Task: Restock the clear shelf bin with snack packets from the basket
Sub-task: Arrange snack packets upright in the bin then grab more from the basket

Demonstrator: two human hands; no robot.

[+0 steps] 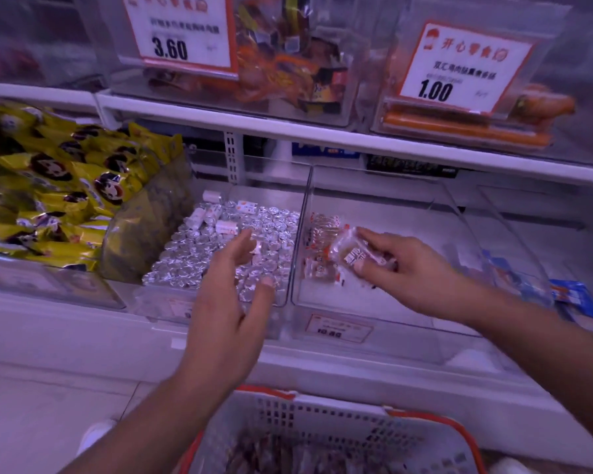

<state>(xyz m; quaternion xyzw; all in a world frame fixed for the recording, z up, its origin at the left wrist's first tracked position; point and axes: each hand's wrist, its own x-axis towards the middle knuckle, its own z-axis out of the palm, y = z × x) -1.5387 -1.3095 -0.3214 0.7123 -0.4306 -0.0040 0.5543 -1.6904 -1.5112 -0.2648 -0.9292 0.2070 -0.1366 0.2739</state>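
Along a white shop shelf, the basket is sitting at six o'clock, the left grip is hovering spread and slack, and the right grip is pinching a snack packet inside the clear shelf bin at two o'clock, beside other packets.

Single head view. We look forward and down from above the basket at frame bottom, close on the clear shelf bin just beyond it; upper shelf bins fill the top edge.
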